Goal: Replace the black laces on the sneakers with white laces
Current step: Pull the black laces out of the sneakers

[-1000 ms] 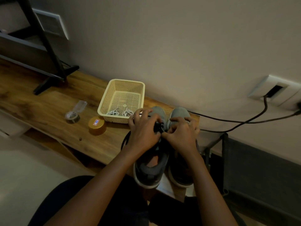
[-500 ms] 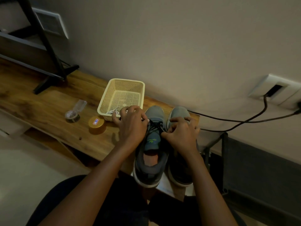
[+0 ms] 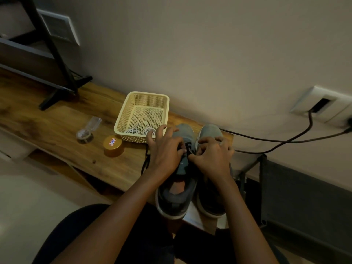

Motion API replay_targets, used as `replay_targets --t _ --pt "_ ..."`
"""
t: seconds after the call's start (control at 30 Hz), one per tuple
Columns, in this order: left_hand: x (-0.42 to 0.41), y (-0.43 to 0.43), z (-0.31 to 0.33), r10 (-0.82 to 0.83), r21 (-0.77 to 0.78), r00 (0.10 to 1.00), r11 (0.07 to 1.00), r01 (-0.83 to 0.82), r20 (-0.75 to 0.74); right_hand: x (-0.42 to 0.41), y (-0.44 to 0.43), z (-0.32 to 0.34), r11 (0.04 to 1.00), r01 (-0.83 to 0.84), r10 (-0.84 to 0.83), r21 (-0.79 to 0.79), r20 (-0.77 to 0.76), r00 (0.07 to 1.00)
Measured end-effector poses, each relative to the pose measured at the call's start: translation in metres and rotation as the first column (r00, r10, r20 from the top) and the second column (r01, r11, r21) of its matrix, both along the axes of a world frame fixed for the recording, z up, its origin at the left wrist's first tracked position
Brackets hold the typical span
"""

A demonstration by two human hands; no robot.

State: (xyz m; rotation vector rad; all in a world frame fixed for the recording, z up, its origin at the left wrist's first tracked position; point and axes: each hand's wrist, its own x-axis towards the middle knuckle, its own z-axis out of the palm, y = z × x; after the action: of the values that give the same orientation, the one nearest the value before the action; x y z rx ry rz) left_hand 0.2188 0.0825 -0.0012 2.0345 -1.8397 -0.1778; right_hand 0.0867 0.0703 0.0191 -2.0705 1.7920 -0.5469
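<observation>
Left hand (image 3: 165,152) edged off basket (image 3: 122,119) corner, its grip and right hand (image 3: 213,158) pinching lace (image 3: 188,146).

Left hand (image 3: 167,155) and right hand (image 3: 214,159) are piled right over the eyelets of the sneaker (image 3: 177,199) nearer the basket (image 3: 142,94). So how much black lace (image 3: 188,147) is threaded is hidden, and I can't tell which fingers pinch it. The right hand also covers the other sneaker's (image 3: 210,204) lacing. The white laces (image 3: 138,130) are half behind the basket's near wall. The label on the gold lid (image 3: 112,145), toward the tabletop's (image 3: 57,130) front edge, is too small to read. The cables (image 3: 276,140) and wall socket (image 3: 322,105) run off the right edge.
</observation>
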Motion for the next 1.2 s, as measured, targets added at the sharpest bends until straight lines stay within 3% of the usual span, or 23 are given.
replay_targets --t 0.13,0.47,0.67,0.8,0.93,1.0,1.07,1.13,1.2 --pt "0.009 -0.003 0.002 0.158 -0.046 0.977 0.985 -0.166 -0.141 0.001 0.002 0.002 1.000 0.008 -0.008 -0.005 -0.016 1.000" --pt "0.025 -0.006 0.004 0.325 -0.054 0.911 0.936 -0.349 -0.253 0.002 0.002 -0.001 1.000 -0.003 0.003 -0.014 0.004 1.000" --pt "0.017 -0.004 0.004 0.113 -0.052 0.967 0.990 -0.128 -0.229 0.002 0.002 -0.001 1.000 -0.027 0.027 -0.009 0.041 0.999" --pt "0.003 -0.001 0.001 -0.072 0.039 0.997 0.997 0.073 -0.033 0.002 -0.001 -0.003 1.000 -0.016 0.016 -0.009 0.046 0.999" --pt "0.001 0.000 -0.004 -0.064 0.066 0.997 0.996 0.062 0.032 0.001 0.000 -0.001 1.000 0.001 -0.001 0.007 0.023 1.000" --pt "0.001 0.000 -0.003 -0.039 -0.001 0.999 0.999 0.039 -0.029 0.002 0.000 -0.002 1.000 -0.003 0.003 0.004 -0.010 1.000" --pt "0.006 -0.003 0.001 0.056 -0.073 0.981 0.995 -0.070 -0.188 0.001 0.001 -0.001 1.000 -0.001 0.001 -0.007 -0.035 0.999" --pt "0.022 -0.006 0.008 0.177 -0.128 0.893 0.960 -0.250 -0.415 -0.001 0.002 0.000 1.000 0.011 -0.011 -0.004 -0.062 0.998" --pt "0.043 -0.010 0.017 0.263 -0.158 0.798 0.900 -0.405 -0.543 -0.003 0.002 0.000 1.000 0.020 -0.019 0.011 -0.083 0.996"
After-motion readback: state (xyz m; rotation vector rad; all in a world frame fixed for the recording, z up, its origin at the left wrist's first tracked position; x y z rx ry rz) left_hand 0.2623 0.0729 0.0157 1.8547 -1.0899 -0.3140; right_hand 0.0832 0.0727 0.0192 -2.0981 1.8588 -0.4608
